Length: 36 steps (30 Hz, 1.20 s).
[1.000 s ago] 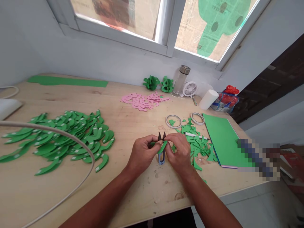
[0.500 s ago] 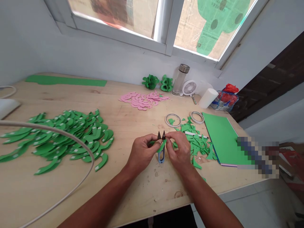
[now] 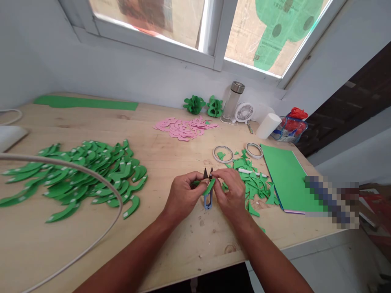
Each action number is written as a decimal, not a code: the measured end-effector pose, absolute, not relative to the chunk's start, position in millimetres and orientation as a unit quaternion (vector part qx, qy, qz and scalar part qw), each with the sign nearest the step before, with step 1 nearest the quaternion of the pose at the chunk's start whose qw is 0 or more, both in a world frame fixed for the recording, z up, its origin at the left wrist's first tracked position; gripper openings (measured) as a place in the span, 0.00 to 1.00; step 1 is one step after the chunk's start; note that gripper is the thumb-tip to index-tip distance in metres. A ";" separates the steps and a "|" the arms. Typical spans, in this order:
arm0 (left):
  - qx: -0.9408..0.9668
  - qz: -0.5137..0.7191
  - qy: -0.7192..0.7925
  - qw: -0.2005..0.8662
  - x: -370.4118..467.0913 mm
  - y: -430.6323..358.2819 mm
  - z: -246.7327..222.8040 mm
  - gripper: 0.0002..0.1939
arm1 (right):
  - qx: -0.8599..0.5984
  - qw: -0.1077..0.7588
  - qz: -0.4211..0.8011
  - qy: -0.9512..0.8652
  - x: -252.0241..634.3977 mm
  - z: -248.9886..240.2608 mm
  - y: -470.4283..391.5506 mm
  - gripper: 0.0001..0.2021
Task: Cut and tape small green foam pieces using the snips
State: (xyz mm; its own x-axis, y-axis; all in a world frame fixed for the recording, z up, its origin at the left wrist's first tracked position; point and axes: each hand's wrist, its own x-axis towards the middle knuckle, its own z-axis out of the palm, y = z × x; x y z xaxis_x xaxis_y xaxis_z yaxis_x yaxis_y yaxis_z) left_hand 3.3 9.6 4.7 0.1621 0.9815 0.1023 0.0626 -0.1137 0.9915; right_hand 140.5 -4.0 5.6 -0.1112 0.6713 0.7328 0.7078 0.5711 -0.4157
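Observation:
My left hand [image 3: 186, 192] is closed, thumb and forefinger pinching a small curved green paper piece [image 3: 209, 187]. My right hand [image 3: 229, 188] meets it from the other side, its fingertips pinched at the upper end of that piece, where a tiny pale speck shows. Just beneath both hands lie thread snips [image 3: 208, 201] with dark pointed blades and a blue handle, partly hidden by the fingers. To the left spreads a heap of curved green paper pieces [image 3: 88, 175], many with white tape squares. Green paper scraps [image 3: 255, 185] lie right of my right hand.
Two tape rolls [image 3: 222, 159] and a white pen [image 3: 252, 173] lie near the scraps. Green sheets [image 3: 290, 179] are stacked at right. Pink cutouts [image 3: 180, 128], a bottle [image 3: 233, 101] and a small fan [image 3: 244, 112] stand behind. A cable [image 3: 104, 183] arcs across the left.
Both hands stay almost in place with the green paper piece between them. The whole view has shifted very slightly; nothing else has visibly moved.

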 end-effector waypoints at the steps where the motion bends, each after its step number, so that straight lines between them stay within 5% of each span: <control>1: 0.584 0.469 0.446 0.490 3.4 9.4 5.1 0.07 | -0.463 0.481 -0.019 -0.744 140.4 5.6 -3.9 0.06; 19: 0.604 0.461 0.457 0.462 5.6 6.1 7.5 0.08 | -0.488 0.446 -0.054 -0.749 139.1 2.3 -2.8 0.06; 36: 0.581 0.466 0.446 0.497 4.5 5.8 9.4 0.07 | -0.530 0.500 0.114 -0.675 138.2 4.8 -3.3 0.02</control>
